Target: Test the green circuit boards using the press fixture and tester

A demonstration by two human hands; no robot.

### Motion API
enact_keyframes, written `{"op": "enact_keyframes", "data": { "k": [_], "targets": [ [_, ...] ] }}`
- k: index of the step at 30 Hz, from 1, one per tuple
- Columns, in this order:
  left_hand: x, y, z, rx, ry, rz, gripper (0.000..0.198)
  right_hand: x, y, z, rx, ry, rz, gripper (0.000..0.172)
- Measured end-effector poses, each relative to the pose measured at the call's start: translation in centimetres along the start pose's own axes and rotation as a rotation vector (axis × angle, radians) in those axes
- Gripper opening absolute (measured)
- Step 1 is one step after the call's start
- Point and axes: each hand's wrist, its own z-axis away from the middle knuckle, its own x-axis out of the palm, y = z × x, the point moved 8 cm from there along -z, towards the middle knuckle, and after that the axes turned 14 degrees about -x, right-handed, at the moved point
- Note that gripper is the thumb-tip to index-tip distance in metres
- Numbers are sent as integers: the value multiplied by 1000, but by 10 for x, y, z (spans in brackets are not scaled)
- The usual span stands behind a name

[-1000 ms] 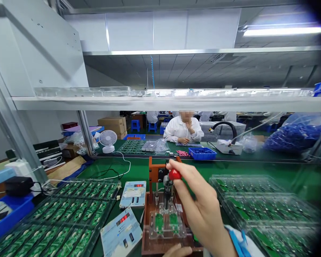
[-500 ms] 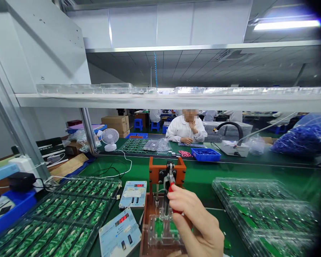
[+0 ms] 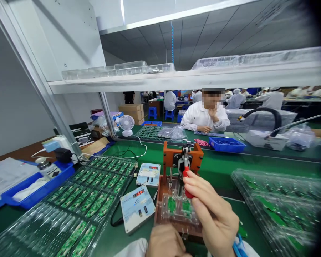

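Note:
My right hand [image 3: 212, 210] is closed round the red handle [image 3: 187, 184] of a toggle clamp, which is mounted on an orange bracket [image 3: 169, 157]. Below the clamp, a clear plate [image 3: 166, 216] lies over green boards [image 3: 172, 205] on a brown base [image 3: 158, 214]. At the front edge of this fixture is my left hand [image 3: 166, 242], blurred and curled; its fingertips are hidden. Two light-blue meters with red digits, a rear one [image 3: 147, 182] and a front one [image 3: 136, 214], lie left of the fixture.
A tray of green boards [image 3: 96, 192] lies left, beside a blue bin [image 3: 32, 200]. Clear trays with boards [image 3: 273, 200] stand right. Behind are a small fan [image 3: 127, 123], a blue tray [image 3: 227, 144] and a seated person [image 3: 195, 116]. A shelf [image 3: 149, 82] crosses above.
The view has swung left and tilted, so the bench appears farther right and higher. My left hand has come into view at the fixture's front. My right hand stays on the red handle.

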Motion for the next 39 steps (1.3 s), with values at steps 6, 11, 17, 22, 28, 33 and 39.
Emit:
{"op": "enact_keyframes", "data": {
  "k": [6, 11, 17, 22, 28, 33, 39],
  "targets": [
    [-97, -43, -34, -428, 273, -74, 39, -1, 5, 5, 43, -27, -83, 44],
    [-111, -101, -59, -649, -271, -482, 54, 1, 8, 8, 43, -7, -106, 43],
    [-103, -149, -57, -752, -672, -770, 125, 1, 8, 7, 17, -20, -115, 45],
    [-100, -157, -56, -746, -749, -797, 130, 2, 6, 4, -8, -37, -122, 46],
    [-94, -159, -55, -713, -763, -778, 130, 3, 5, 2, -16, -33, -138, 45],
    [-92, -157, -54, -740, -806, -815, 128, 3, 5, 1, -26, -28, -155, 45],
    [-110, -154, -56, -781, -773, -821, 132, 4, 7, 3, -18, -35, -155, 46]
  ]
}}
